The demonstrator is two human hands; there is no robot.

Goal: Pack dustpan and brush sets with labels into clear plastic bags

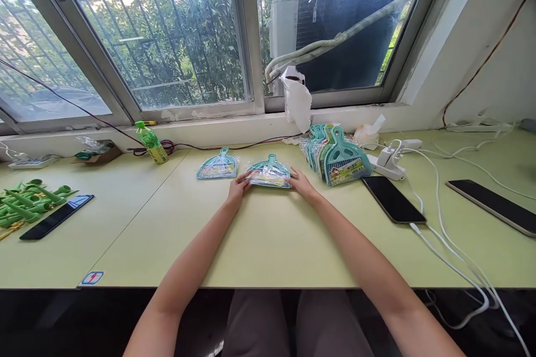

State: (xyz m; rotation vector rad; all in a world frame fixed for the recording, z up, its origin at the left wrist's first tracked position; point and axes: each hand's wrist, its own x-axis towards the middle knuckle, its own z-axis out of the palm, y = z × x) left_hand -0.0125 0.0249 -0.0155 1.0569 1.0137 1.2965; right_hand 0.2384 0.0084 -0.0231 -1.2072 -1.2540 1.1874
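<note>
We had it at both corners, our left hand [238,185] pinching the left edge of a plastic-wrapped teal dustpan-and-brush set [270,171], our right hand [302,183] pinching the right edge, and the set sat between them on the pale yellow-green table [268,251], handle toward the window [188,39]! Just left of it lay a second wrapped dustpan set [218,167]; beyond our right hand we saw a row of wrapped dustpans [335,156] leaning together. Right of those, a white power strip [387,167] and a black smartphone [393,199]; over left, a green bottle [151,144] and, farther out, heaped green plastic parts [27,203].
</note>
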